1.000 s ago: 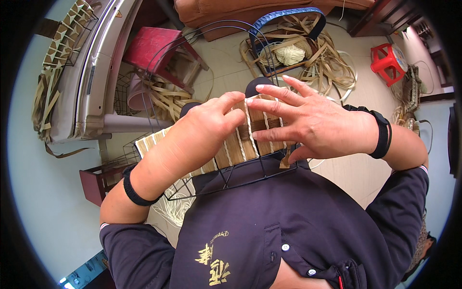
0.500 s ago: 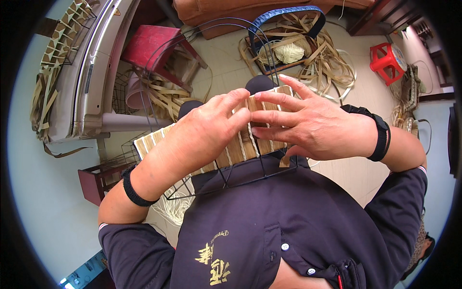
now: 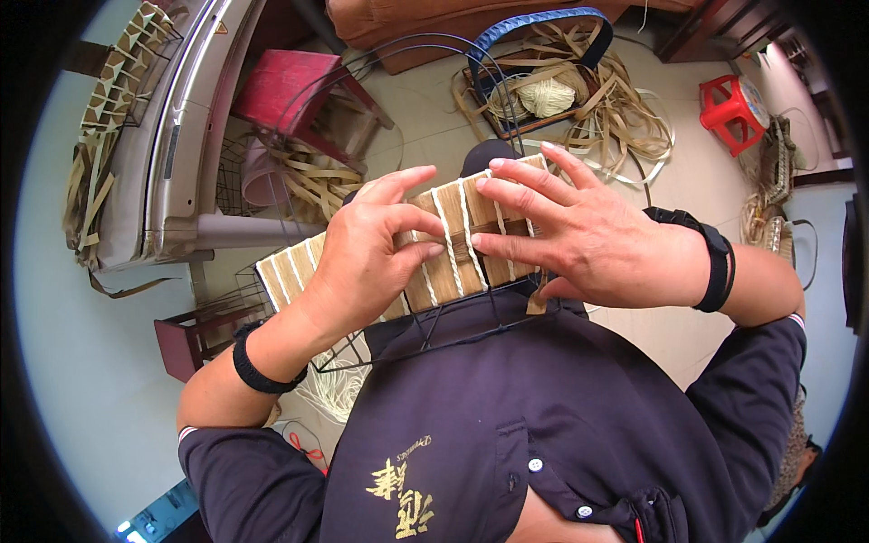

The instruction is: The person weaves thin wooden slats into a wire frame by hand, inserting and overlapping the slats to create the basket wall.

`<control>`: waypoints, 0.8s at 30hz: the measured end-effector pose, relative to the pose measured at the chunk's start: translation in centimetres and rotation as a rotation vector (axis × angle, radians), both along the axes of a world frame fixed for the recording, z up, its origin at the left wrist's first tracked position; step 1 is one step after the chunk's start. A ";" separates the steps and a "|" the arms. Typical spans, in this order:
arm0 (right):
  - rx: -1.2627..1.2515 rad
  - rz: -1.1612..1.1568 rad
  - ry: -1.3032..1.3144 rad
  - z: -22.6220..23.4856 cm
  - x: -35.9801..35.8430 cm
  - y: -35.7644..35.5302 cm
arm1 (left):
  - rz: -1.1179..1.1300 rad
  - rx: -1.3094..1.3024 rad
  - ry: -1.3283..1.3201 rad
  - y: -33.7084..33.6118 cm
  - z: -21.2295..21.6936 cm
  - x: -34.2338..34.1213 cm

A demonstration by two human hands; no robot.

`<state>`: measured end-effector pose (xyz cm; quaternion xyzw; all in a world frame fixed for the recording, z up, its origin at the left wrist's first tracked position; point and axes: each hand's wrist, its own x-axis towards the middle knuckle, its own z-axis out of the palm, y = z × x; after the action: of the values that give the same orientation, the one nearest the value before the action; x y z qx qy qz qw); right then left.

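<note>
Across my lap lies a black wire basket frame (image 3: 424, 342), its upper face covered by a woven panel (image 3: 453, 271) of flat tan strips and white twisted cords. My left hand (image 3: 371, 244) rests over the panel's middle, thumb and index finger pinched on a flat tan strip (image 3: 460, 246) that crosses the cords. The middle finger stretches out above it. On the right part of the panel lies my right hand (image 3: 579, 231), fingers spread, fingertips touching the weave beside a white cord. A short strip end (image 3: 537, 304) hangs below its thumb. An arched wire handle (image 3: 425, 38) rises beyond the panel.
A red stool (image 3: 291, 90) and loose tan strips (image 3: 317, 179) are at left. Farther off, a basket with a blue handle (image 3: 543, 20) holds a cream cord ball (image 3: 547, 94), with strips heaped alongside. A red plastic stool (image 3: 731, 113) stands far right.
My left hand has drawn back leftward from the right fingertips, and its thumb and index finger have come together. More of the panel's middle shows. My right hand stays nearly in place.
</note>
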<state>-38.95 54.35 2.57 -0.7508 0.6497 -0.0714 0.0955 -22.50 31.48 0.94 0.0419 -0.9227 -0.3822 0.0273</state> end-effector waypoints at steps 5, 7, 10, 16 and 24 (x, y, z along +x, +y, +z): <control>0.024 0.062 -0.069 0.5 -0.8 -0.6 | 0.040 0.027 0.014 0.3 -0.2 0.4; 0.008 0.063 -0.064 0.0 -0.8 -0.6 | 0.050 0.039 0.008 0.4 -0.4 0.4; -0.010 0.070 -0.045 -0.4 -0.8 -0.5 | 0.074 0.047 0.078 0.4 -1.0 0.4; -0.001 0.076 -0.030 -0.4 -1.1 -0.7 | -0.017 -0.048 -0.037 0.6 -0.4 0.3; -0.042 0.065 0.000 1.3 -2.5 0.9 | 0.032 -0.136 -0.015 1.2 -0.6 -0.1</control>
<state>-41.40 55.25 3.85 -0.7734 0.6233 -0.0821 0.0820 -22.61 32.64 0.34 0.0574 -0.9459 -0.3181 0.0292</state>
